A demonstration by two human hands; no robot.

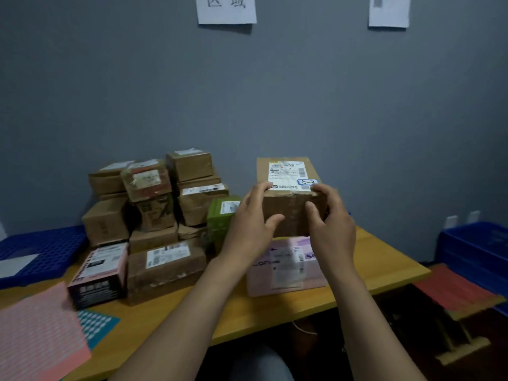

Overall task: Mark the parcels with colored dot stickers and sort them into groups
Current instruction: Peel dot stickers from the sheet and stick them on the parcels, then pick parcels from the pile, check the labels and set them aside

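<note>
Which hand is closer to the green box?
Left. The left hand is right beside the green box, partly covering it; the right hand grips the brown box's far side.

matt cardboard box (291,193), smooth wooden table (384,259)

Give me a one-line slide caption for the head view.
Both hands, left hand and right hand, grip a labelled cardboard parcel above a pink mailer, beside stacked parcels.

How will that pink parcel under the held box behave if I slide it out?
The pink parcel looks like a soft mailer, so probably floppy and light. It lies flat on the table, unlikely to tip. Its smooth film may slide easily.
</note>
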